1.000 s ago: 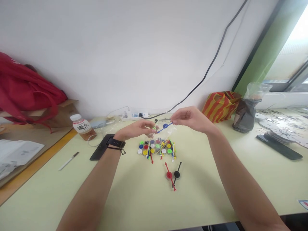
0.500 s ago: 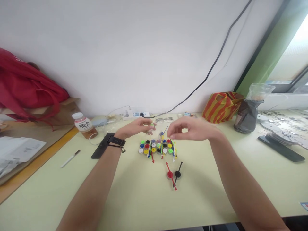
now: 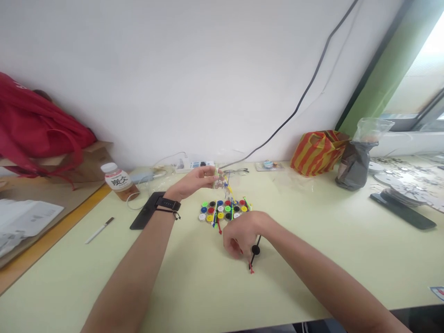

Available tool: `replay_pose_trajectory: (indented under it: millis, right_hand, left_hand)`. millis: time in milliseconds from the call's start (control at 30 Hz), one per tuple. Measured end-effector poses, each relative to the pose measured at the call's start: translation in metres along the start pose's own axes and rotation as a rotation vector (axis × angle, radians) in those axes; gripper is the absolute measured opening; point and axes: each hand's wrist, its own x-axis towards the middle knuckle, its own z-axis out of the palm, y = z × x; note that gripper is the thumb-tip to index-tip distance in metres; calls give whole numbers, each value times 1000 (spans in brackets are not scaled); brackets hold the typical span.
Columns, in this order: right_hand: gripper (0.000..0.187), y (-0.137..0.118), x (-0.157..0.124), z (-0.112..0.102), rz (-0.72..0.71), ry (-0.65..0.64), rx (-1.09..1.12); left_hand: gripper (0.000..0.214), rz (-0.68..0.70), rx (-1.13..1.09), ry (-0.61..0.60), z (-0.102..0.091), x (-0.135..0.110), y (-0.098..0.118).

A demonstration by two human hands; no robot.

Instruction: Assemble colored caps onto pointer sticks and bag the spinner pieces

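Observation:
My left hand [image 3: 197, 181], with a black band on its wrist, is raised over the table and pinched on a small clear bag of thin coloured sticks [image 3: 222, 182]. Below it lies a cluster of small coloured discs and arrow sticks [image 3: 224, 211]. My right hand [image 3: 243, 233] is down on the pale green table [image 3: 312, 259], fingers curled onto a red spinner piece that it mostly hides; only the red arrow tip [image 3: 250, 269] shows. A black disc with a stick [image 3: 255, 250] lies right beside those fingers.
A black phone [image 3: 144, 217], a white pen [image 3: 99, 231] and a drink bottle [image 3: 118, 181] lie at the left. A power strip [image 3: 194, 164] and glasses [image 3: 236, 171] are by the wall. A striped bag [image 3: 319, 151], a dark pouch [image 3: 355, 166] and a black tablet [image 3: 402, 210] stand right.
My right hand let go of the blue stick piece it held up near the left hand and dropped down and toward me onto the red spinner piece. The left hand stayed raised.

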Motion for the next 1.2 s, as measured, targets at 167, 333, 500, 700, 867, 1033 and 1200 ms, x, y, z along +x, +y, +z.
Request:
replay_pose_trajectory:
  millis: [167, 333, 500, 700, 867, 1033, 1200]
  right_hand:
    - [14, 7, -1, 0, -7, 46, 47]
    - [9, 2, -4, 0, 79, 71, 19]
    - [17, -4, -2, 0, 111, 35, -19]
    - [3, 0, -19, -5, -135, 299, 79]
    - [15, -10, -63, -12, -355, 842, 316]
    - [26, -7, -97, -19, -297, 1799, 391]
    - [25, 15, -106, -22, -110, 2093, 331]
  left_hand:
    - [46, -21, 113, -20, 2, -1, 5]
    - [44, -14, 180, -40, 4, -1, 9]
    - [45, -14, 207, -47, 5, -1, 11]
    - [42, 20, 235, -65, 5, -3, 15]
    - [39, 38, 300, -51, 5, -4, 18]
    - [39, 38, 319, -66, 9, -4, 23]
    - [38, 53, 320, -81, 15, -2, 26]
